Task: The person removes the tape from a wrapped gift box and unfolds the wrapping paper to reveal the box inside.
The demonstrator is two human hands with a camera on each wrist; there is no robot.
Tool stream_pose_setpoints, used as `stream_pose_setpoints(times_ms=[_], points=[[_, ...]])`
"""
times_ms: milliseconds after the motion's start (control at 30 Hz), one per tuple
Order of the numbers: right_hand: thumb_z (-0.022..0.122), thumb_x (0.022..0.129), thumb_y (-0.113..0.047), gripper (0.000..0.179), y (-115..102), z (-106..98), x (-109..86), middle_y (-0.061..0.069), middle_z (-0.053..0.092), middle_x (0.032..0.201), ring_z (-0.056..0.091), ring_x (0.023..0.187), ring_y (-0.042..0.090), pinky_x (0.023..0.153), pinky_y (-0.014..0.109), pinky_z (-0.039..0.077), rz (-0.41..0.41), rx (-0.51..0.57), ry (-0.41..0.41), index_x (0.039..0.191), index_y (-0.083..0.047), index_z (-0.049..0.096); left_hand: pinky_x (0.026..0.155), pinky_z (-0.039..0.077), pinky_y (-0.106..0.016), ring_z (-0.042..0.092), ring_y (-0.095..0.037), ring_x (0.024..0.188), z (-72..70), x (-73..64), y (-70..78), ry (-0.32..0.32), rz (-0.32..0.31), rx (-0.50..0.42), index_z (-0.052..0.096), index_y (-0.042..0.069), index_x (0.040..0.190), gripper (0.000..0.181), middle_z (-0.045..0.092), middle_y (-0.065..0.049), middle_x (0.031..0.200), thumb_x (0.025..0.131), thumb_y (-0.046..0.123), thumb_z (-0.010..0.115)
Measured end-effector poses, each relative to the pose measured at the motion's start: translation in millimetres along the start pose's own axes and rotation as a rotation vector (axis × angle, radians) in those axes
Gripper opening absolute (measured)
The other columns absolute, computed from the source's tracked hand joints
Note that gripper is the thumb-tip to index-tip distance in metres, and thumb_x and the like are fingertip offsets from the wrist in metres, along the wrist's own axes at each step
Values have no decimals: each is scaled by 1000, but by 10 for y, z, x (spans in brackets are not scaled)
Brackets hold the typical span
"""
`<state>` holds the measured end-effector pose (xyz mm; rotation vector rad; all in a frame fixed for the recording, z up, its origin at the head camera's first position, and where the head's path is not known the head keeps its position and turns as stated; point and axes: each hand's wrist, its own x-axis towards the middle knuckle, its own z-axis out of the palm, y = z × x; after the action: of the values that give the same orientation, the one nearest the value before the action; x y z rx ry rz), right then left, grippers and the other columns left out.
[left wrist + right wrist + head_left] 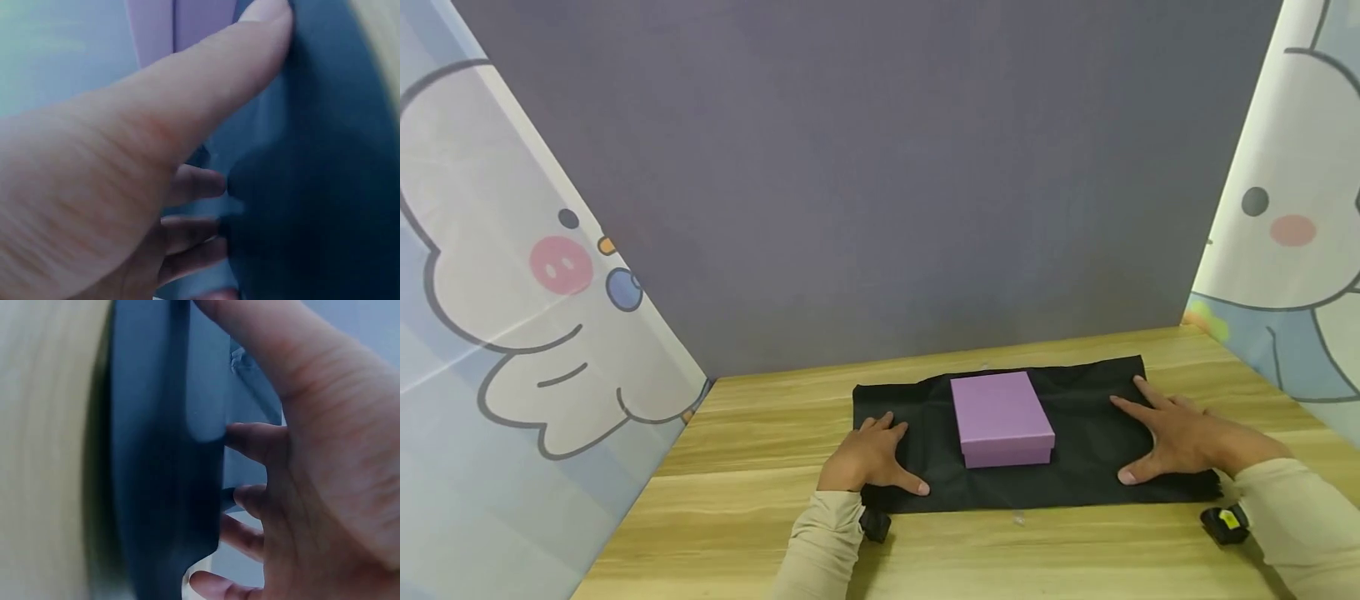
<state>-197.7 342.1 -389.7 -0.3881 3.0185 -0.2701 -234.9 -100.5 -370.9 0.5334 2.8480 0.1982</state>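
A lidded purple box point(1002, 412) sits on a black cloth point(1078, 433) spread over the wooden table. My left hand point(867, 457) rests on the cloth's left end, thumb and fingers spread, apart from the box. Over at the right end, my right hand point(1183, 437) touches the cloth with its fingers splayed. Part of the box point(200, 22) shows behind the thumb in the left wrist view. In the right wrist view, the fingertips meet the cloth point(162, 462) close to its edge. Neither hand grips anything, and the box's inside is hidden.
The wooden table point(745, 467) extends left of the cloth and in front of it. A grey panel point(880, 183) stands along the back. Cartoon-printed sheets point(497, 250) flank the table on both sides. Each wrist carries a small black device point(875, 525).
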Motion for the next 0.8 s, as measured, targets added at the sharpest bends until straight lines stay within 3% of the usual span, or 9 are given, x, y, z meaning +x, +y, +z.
stream_pose_setpoints(times_ms=[200, 333, 500, 800], points=[[73, 75, -71, 108, 23, 8, 16, 38, 25, 151, 32, 121, 71, 78, 90, 24, -7, -25, 25, 149, 1, 42, 113, 29, -58, 22, -37, 149, -21, -33, -42, 5, -20, 31, 36, 14, 157, 115, 20, -11, 165, 67, 67, 84], [74, 75, -70, 104, -6, -8, 24, 38, 33, 147, 37, 120, 66, 78, 88, 27, -9, -24, 33, 145, 2, 47, 112, 30, -58, 22, -39, 148, -31, -40, -98, 11, -27, 30, 35, 12, 157, 116, 25, -11, 163, 67, 67, 84], [77, 71, -70, 105, -45, -12, 22, 40, 30, 147, 33, 122, 66, 80, 88, 27, 1, 6, 54, 143, 2, 49, 111, 29, -62, 24, -41, 147, -27, -28, -153, 28, -27, 19, 37, 12, 156, 114, 33, -11, 160, 68, 66, 84], [78, 71, -68, 105, -43, 5, 5, 42, 27, 147, 28, 126, 67, 82, 89, 23, 11, 32, 55, 142, 3, 48, 113, 25, -62, 24, -39, 147, -16, 14, -157, 3, -22, 13, 44, 10, 153, 107, 32, -11, 160, 69, 65, 83]])
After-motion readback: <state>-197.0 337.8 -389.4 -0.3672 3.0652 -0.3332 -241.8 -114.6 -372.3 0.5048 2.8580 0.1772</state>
